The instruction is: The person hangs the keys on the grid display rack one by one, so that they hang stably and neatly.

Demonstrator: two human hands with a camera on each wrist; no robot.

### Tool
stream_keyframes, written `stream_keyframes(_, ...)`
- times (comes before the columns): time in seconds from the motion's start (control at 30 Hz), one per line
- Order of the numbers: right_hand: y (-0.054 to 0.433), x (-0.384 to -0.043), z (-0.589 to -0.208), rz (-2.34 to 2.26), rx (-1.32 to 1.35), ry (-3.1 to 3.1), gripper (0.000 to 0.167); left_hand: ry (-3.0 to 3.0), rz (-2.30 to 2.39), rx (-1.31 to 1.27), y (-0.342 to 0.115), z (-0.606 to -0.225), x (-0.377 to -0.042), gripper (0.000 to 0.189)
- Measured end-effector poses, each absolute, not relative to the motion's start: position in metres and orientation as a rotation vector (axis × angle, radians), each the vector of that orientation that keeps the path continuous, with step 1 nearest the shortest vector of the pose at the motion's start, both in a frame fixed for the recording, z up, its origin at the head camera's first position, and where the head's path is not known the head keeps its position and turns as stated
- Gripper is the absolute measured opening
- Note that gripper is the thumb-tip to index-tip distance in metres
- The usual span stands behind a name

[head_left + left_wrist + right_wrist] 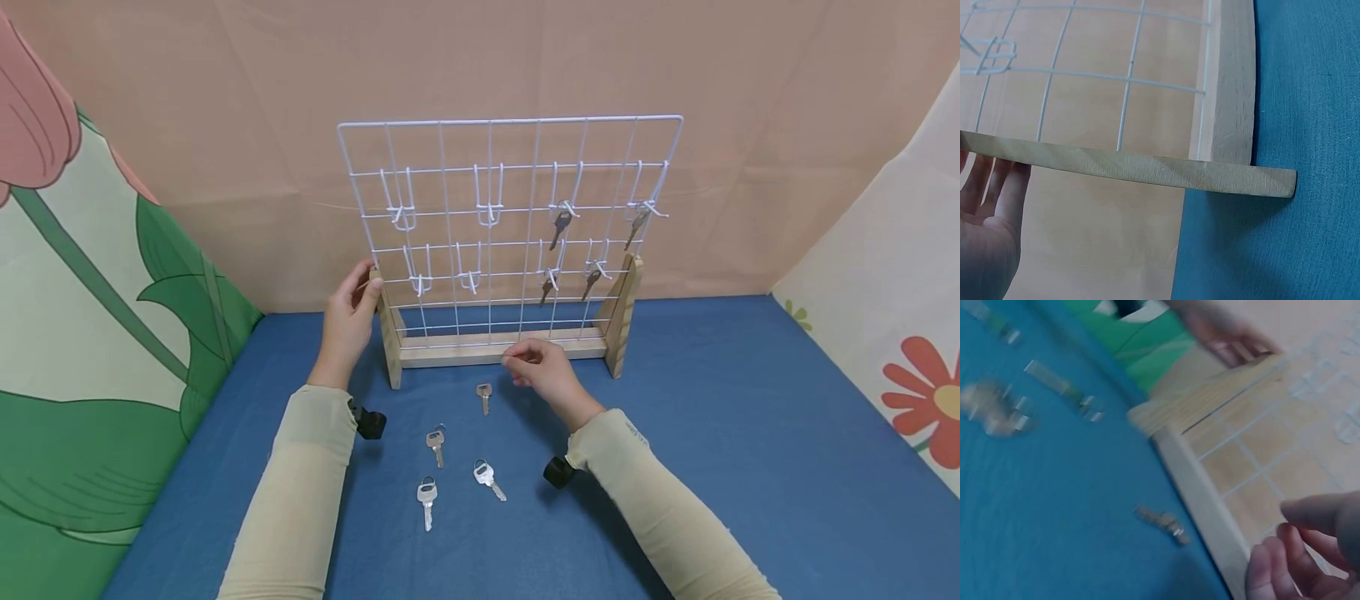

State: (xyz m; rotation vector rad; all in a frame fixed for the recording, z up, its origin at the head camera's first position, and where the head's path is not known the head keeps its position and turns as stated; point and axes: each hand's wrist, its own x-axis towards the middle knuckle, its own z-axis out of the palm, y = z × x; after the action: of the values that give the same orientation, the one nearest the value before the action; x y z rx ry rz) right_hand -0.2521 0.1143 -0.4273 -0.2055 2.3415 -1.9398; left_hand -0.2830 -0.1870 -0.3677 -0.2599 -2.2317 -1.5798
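A white wire grid rack (513,169) with hooks stands in a wooden base (450,357). My left hand (351,312) grips the top of the rack's left wooden post (1166,170), fingers at its edge. In front of the base hovers my right hand (551,377), its fingers loosely bent, thumb close to the index finger; nothing shows between them in the right wrist view. The nearest key (484,396) lies on the table, just left of that hand. Several keys hang on hooks at the right side, one key (560,227) in the upper row, another key (592,282) below.
Three more keys lie nearer on the blue table (750,433): a key (435,446) at left, a silver key (427,500) in front and a silver key (487,477) to the right. Bare hooks (401,212) fill the rack's left half. A tan backdrop (225,100) stands behind.
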Motion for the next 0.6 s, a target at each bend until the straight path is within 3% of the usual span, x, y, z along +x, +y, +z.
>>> stream_keyframes(0.23, 0.109, -0.254, -0.437, -1.505, -0.486, 2.578, 0.003, -2.247, -1.572, -0.249, -0.186, -0.364, -0.281, 0.051)
stream_keyframes(0.6, 0.100, -0.254, -0.442, -1.193, -0.672, 2.720, 0.011, -2.238, -1.571, -0.256, -0.187, -0.367, -0.280, 0.051)
